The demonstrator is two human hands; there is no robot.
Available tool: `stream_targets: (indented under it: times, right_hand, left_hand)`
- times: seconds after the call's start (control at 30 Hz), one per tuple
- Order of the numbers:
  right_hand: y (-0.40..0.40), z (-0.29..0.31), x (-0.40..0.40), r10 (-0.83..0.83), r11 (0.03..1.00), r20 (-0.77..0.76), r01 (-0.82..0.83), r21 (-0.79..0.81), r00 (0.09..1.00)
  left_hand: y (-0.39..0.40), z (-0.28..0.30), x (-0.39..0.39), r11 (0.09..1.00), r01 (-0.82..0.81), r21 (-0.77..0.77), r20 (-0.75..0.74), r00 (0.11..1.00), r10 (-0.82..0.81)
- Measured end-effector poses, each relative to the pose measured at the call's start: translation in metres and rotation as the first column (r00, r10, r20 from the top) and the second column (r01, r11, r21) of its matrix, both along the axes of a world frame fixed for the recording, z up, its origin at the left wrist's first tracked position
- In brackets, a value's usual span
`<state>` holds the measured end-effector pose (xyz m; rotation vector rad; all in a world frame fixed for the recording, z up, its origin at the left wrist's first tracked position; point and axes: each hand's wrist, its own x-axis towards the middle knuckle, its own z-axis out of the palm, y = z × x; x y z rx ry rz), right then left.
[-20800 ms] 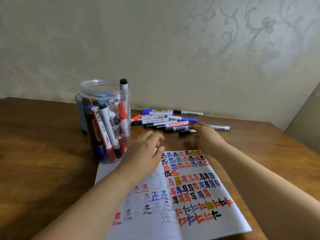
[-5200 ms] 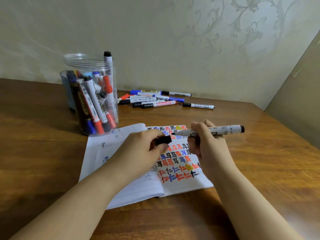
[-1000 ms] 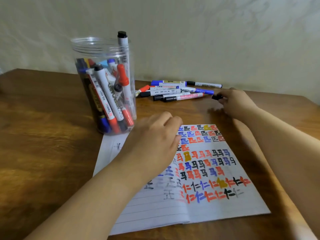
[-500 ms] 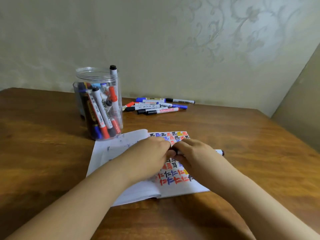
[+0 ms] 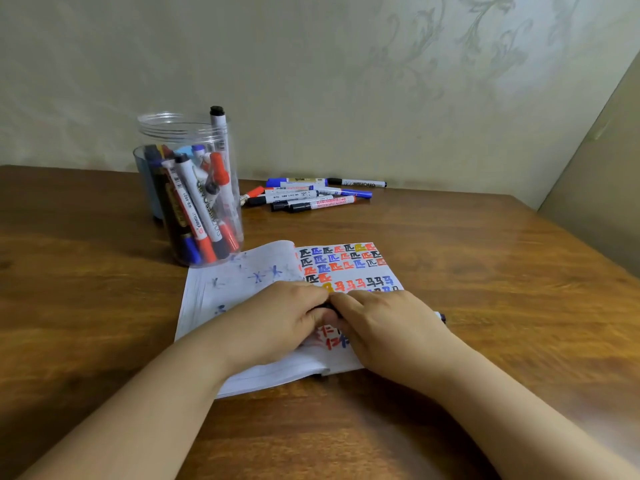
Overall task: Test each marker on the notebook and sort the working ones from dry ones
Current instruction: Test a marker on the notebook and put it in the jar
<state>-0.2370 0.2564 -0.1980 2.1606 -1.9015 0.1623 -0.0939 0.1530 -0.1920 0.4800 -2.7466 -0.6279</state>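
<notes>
Because the marker (image 5: pixel 440 316) is light, stiff and smooth-barrelled, it should be gripped firmly mid-barrel, with the cap pinched at its end and pulled straight off. It lies over the notebook (image 5: pixel 242 282) at centre, its tail pointing to three o'clock. The right hand (image 5: pixel 388 327) clasps the barrel; the left hand (image 5: pixel 277 320) pinches the dark cap end.

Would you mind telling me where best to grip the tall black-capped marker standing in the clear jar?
Probably pinch the black-capped marker just below its cap, coming from above: that end alone stands upright clear of the jar rim.
</notes>
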Motion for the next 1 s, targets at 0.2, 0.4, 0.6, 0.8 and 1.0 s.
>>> stream_targets:
  times: [0.2, 0.4, 0.6, 0.8, 1.0]
  right_hand:
    - [0.001, 0.003, -0.001, 0.038, 0.999, 0.063, -0.038, -0.008, 0.997]
    - [0.004, 0.008, 0.000, 0.052, 0.998, 0.096, -0.054, 0.017, 0.994]
    - [0.002, 0.002, 0.005, 0.041, 0.999, 0.016, -0.040, -0.035, 0.999]
    - [0.001, 0.000, 0.004, 0.049, 0.999, 0.050, -0.049, 0.004, 0.998]
    - [0.001, 0.006, 0.000, 0.071, 0.997, 0.180, -0.071, -0.007, 0.981]
  left_hand:
    - [0.000, 0.001, 0.000, 1.000, 0.002, 0.010, 0.027, 1.000, -0.002]
    - [0.003, 0.001, -0.001, 0.999, -0.016, -0.035, 0.029, 0.999, 0.017]
    - [-0.001, 0.000, 0.002, 1.000, 0.008, 0.004, 0.081, 0.997, -0.008]
    - [-0.002, 0.002, 0.002, 0.998, 0.003, 0.064, 0.109, 0.994, -0.010]
    - [0.001, 0.005, 0.002, 0.997, -0.011, 0.080, 0.103, 0.995, 0.003]
